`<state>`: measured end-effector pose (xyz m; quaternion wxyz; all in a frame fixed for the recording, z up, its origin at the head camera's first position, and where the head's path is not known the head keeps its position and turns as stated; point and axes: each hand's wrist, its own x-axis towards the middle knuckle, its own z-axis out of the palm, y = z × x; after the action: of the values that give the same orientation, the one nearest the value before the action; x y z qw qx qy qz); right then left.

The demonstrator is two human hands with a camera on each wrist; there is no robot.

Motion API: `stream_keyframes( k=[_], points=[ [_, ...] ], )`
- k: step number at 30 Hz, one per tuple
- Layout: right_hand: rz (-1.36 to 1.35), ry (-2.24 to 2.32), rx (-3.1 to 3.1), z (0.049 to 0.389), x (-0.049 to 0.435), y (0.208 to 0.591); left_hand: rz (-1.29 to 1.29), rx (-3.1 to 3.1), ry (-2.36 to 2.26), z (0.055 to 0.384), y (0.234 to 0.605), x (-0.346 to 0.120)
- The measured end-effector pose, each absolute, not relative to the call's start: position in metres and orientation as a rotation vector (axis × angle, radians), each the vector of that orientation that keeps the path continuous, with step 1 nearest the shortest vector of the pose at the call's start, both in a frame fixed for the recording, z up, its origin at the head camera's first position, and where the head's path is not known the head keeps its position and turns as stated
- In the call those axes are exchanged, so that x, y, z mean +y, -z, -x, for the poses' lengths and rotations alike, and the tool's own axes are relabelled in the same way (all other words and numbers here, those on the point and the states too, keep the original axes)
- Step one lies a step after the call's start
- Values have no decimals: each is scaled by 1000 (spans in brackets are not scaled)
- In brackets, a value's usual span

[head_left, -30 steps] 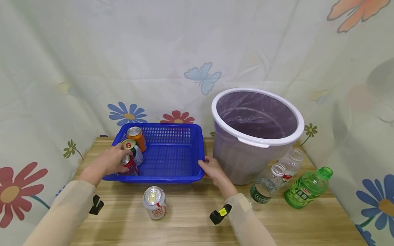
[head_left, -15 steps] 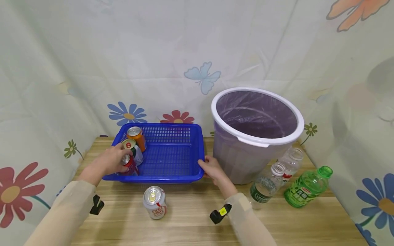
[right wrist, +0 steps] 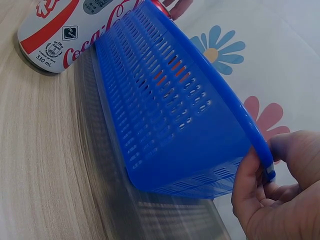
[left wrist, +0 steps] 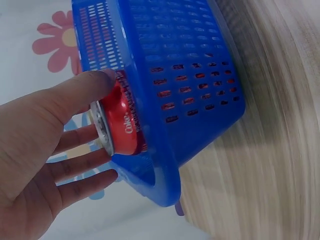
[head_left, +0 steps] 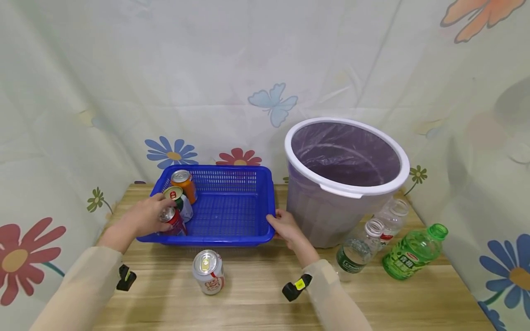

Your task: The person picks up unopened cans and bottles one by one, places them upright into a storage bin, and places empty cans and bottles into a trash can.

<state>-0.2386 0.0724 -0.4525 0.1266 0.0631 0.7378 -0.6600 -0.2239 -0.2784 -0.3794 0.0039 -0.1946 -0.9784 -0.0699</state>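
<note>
A blue plastic basket [head_left: 232, 240] stands on the table, and my right hand [head_left: 287, 226] pinches its right rim between thumb and curled fingers. At the basket's left end my left hand [head_left: 146, 216] is over a red Coke can [left wrist: 122, 117], which stands in the front left corner. In the left wrist view its fingers are spread and fairly straight around the can's top, with the thumb at the can's side. Behind that can are a green-and-white can [head_left: 184, 209] and an orange can [head_left: 186, 186]. A white Coca-Cola can [head_left: 209, 273] stands before the basket.
A lined waste bin [head_left: 323, 220] with a white rim stands right of the basket. Beside it are two clear bottles, one with a green label [head_left: 352, 257] and one behind [head_left: 391, 218], and a green bottle [head_left: 414, 253]. A patterned curtain [head_left: 207, 69] hangs behind.
My left hand has shifted slightly left and its fingers have eased off the red Coke can. The right hand and the basket have hardly moved.
</note>
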Motion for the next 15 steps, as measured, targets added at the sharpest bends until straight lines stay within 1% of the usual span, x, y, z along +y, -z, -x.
stream_keyframes(
  k=[7,15],
  points=[
    [-177,1918,2137,239,73,452,615,-3050,175,220,371,-279],
    [-154,1922,2132,238,73,452,742,-2941,124,212,369,-277]
  ],
)
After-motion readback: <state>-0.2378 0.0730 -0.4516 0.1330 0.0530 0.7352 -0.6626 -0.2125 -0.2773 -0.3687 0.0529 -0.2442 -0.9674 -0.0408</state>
